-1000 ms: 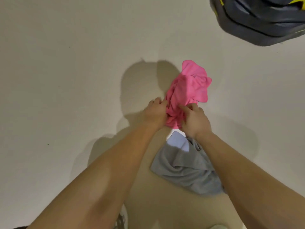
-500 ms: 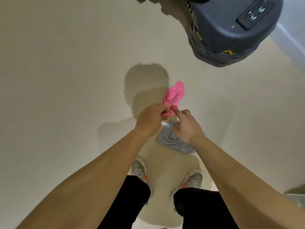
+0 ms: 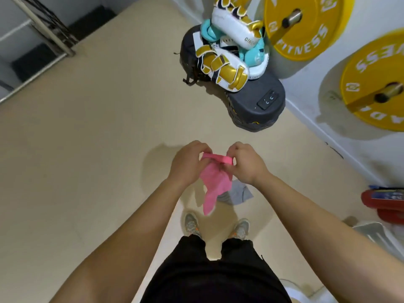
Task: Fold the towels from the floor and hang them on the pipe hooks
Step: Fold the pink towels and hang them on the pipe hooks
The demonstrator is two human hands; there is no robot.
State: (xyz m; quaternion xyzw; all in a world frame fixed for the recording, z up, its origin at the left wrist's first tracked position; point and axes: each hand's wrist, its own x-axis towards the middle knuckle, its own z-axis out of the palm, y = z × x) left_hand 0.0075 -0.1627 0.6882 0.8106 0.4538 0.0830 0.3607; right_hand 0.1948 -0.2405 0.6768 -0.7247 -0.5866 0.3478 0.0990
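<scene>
A pink towel (image 3: 215,182) hangs bunched in front of me, its top edge stretched between my two hands. My left hand (image 3: 188,164) pinches the left end of that edge and my right hand (image 3: 247,164) pinches the right end. The towel's loose tail droops toward my shoes. A grey towel (image 3: 239,194) lies crumpled on the beige floor just beyond my right shoe, partly hidden behind the pink one. No pipe hooks are in view.
A dark step platform (image 3: 255,103) with white-and-gold pads (image 3: 220,68) and a teal item stands ahead on the right. Yellow weight plates (image 3: 306,29) hang on the right wall. A red object (image 3: 382,204) sits at the right edge, a metal rack (image 3: 46,29) top left.
I have stood up from the floor with the pink towel, lifting it clear of the grey one. My hands have moved apart along its top edge. The view now takes in the wall and gear.
</scene>
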